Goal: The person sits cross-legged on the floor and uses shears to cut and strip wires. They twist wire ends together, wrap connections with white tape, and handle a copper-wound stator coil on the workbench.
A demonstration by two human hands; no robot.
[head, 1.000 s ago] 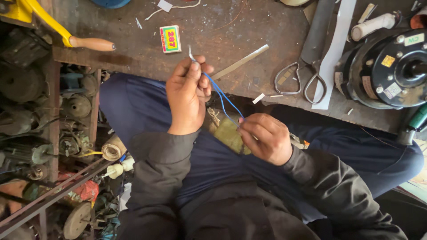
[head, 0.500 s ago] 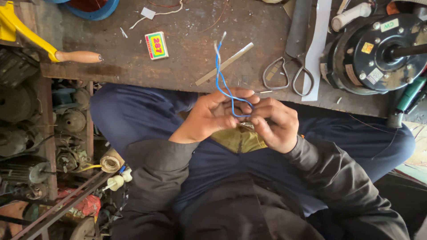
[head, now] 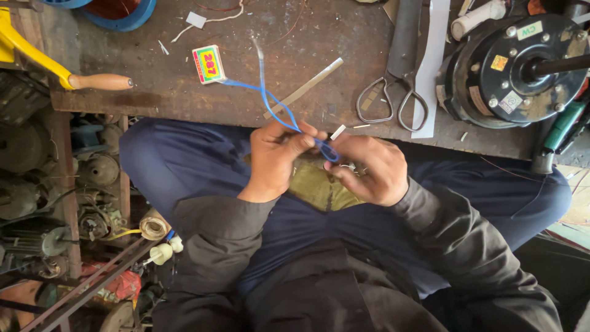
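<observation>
Both hands meet over the lap, just below the bench edge. The left hand [head: 279, 157] is closed, pinching a blue wire [head: 270, 101] between thumb and fingers; the right hand [head: 369, 169] is curled shut around the same wire's lower end, where it bends into a small loop between the two hands. Under them, on the dark blue trousers, lies an olive-green piece [head: 322, 187] whose nature is hard to make out, and small metal bits seem to sit under the right fingers, too small to tell. From the left pinch the wire rises in a crossing curve over the bench [head: 153, 98], one strand ending in a pale bare tip, the other running leftward toward a small colourful matchbox [head: 209, 63]. As a judgement, the work with the wire looks midway: it is bent and looped but its free ends hang loose, joined to nothing visible. Farther out on the bench lie a flat metal strip [head: 307, 86], a pair of scissors [head: 393, 98] beside a long grey strip, and at the right a round black motor [head: 516, 61] with its shaft pointing sideways. A wooden handle [head: 101, 81] on a yellow tool rests at the left edge.
</observation>
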